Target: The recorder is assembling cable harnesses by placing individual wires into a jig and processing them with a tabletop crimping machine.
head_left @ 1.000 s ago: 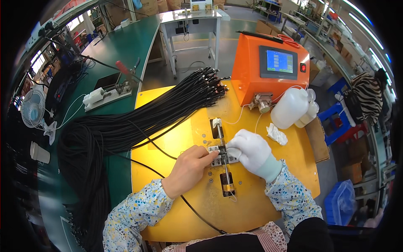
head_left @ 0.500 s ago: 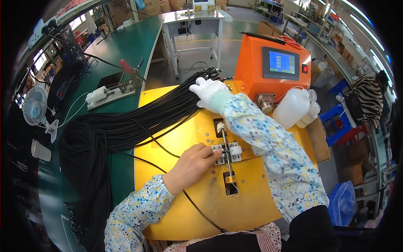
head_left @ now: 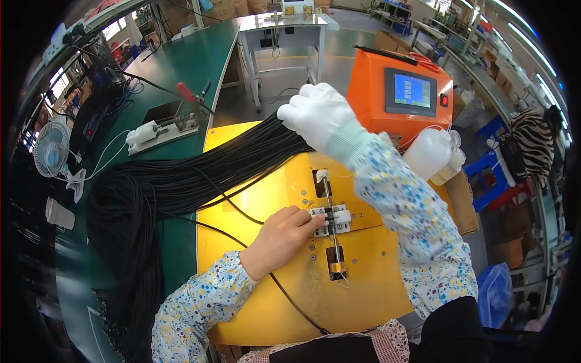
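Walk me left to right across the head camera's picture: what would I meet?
White fan → red tool handle → bare left hand → small pale fixture → orange machine → blue stool → zebra-striped cloth.

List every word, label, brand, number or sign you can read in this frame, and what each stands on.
Nothing can be read reliably.
Screen on the orange machine: small entries on blue, too small to read.
Screen's lower frame: a tiny pale mark, too small to read.
Cables: no print can be made out.
Bottle and cup: no writing can be made out.
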`<state>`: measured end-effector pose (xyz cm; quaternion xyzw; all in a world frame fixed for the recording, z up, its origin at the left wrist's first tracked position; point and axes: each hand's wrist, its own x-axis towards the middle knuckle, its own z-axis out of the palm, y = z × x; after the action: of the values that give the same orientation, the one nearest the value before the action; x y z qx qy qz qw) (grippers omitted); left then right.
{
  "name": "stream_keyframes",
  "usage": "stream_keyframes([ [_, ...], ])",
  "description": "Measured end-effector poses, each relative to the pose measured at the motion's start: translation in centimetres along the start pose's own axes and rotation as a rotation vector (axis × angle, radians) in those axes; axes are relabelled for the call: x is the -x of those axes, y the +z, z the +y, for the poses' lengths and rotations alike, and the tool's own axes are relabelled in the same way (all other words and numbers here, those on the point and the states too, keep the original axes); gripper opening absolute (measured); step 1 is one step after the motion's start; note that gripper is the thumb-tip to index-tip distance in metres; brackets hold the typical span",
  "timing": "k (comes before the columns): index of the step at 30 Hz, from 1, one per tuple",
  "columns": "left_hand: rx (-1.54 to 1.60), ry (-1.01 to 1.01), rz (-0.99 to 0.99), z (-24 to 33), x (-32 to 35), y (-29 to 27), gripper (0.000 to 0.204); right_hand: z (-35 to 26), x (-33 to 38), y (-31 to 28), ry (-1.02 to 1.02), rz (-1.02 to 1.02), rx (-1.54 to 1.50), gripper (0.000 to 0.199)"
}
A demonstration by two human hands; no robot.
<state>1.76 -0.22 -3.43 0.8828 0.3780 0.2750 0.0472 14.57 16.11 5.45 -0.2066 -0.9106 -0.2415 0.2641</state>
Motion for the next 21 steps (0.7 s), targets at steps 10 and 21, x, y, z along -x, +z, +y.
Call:
stream_keyframes([
  [10,0.086,-0.202,0.070,-0.9,-0.6,-0.4,0.020,-2.5,6.2,-4.0,0.246,-0.034,-0.186,0.015],
  [21,0.254,-0.039,-0.278,2.4,-1.3,-5.2,0.024,-4.9,11.8,-5.2,0.425,-0.091,-0.663,0.007],
])
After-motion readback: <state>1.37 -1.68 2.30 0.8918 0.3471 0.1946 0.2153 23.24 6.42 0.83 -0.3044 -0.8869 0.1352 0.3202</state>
